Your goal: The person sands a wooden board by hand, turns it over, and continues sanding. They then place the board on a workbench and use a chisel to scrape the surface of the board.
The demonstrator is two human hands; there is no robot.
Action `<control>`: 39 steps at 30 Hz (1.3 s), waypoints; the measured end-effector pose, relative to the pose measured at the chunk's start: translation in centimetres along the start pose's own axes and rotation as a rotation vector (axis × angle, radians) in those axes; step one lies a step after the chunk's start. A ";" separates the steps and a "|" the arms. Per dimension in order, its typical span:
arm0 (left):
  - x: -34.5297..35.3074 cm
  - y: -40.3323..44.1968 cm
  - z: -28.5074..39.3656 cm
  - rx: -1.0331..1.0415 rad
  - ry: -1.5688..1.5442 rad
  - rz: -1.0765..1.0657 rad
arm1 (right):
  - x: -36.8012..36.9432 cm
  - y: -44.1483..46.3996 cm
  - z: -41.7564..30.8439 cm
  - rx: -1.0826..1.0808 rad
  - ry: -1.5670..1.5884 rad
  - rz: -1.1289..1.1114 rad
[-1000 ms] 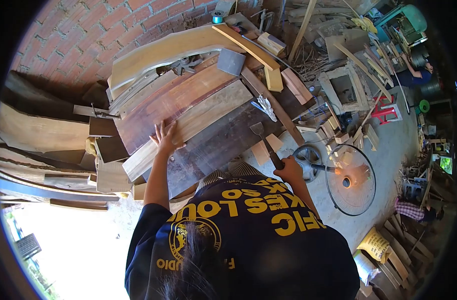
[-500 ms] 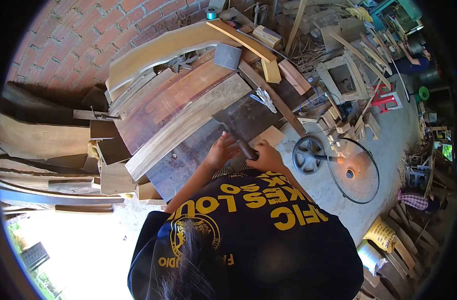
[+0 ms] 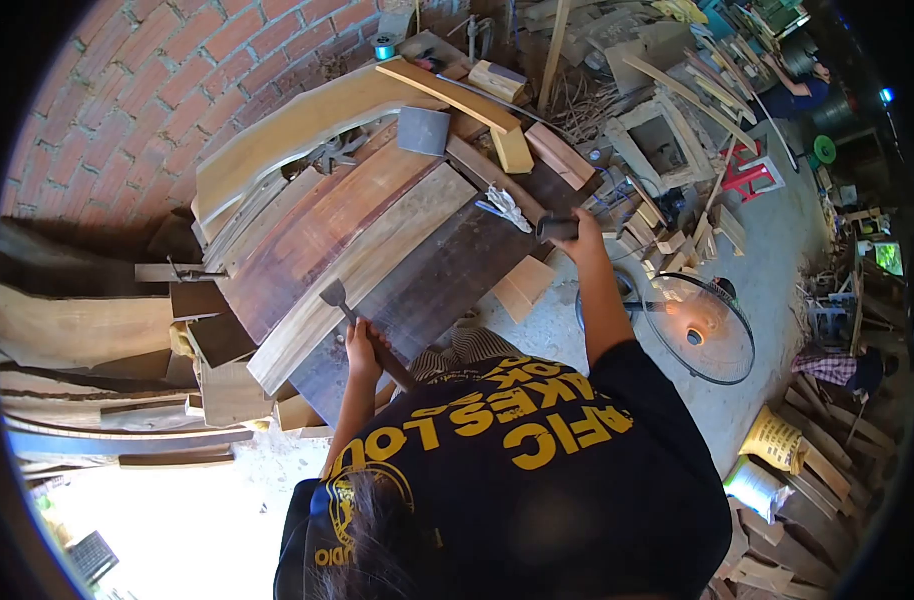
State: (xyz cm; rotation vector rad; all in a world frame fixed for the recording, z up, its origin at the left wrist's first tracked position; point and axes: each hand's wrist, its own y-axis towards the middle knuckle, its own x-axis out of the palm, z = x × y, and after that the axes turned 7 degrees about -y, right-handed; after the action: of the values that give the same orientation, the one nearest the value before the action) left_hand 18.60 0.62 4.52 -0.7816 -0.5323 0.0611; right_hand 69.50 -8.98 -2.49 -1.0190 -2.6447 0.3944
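My left hand [image 3: 362, 348] is closed around a scraper [image 3: 334, 294] with a flat, wide metal blade and a dark handle. The blade is over the pale board [image 3: 377, 262] near its lower part. My right hand [image 3: 580, 240] is closed on a dark cylindrical object [image 3: 557, 229], at the right side of the bench. White crumpled material [image 3: 509, 208] with blue sticks lies just left of it. Beside the pale board are a dark board [image 3: 447, 262] and a reddish-brown board [image 3: 322, 225]. A grey square piece [image 3: 423, 131] rests on the wood above.
A standing fan [image 3: 695, 337] is at the right on the concrete floor. Wood scraps [image 3: 667, 235], a wooden frame [image 3: 660, 145] and a red stool [image 3: 745, 178] lie beyond. A brick wall [image 3: 177, 90] rises behind. Two other people [image 3: 799, 92] are at the far right.
The scraper has passed from my right hand to my left hand, which has moved left. My right hand has reached up and right and taken hold of the dark cylindrical object. The view has shifted slightly.
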 end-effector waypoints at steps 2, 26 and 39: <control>-0.6 -0.8 -0.7 -0.006 0.038 -0.015 | 6.7 -1.0 -8.2 0.409 0.502 0.285; 14.6 0.2 -4.0 -0.008 0.203 -0.502 | 21.3 -22.2 -1.8 -0.245 -0.706 -0.462; 9.4 13.8 2.2 0.737 1.334 0.601 | 18.0 -17.0 -5.7 -0.320 -1.000 -0.275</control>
State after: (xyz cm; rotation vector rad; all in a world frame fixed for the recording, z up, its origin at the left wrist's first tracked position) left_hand 27.65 14.23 0.48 -0.1063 0.9708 0.2483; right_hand 48.36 -7.90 11.52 -0.5721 -3.7820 0.5238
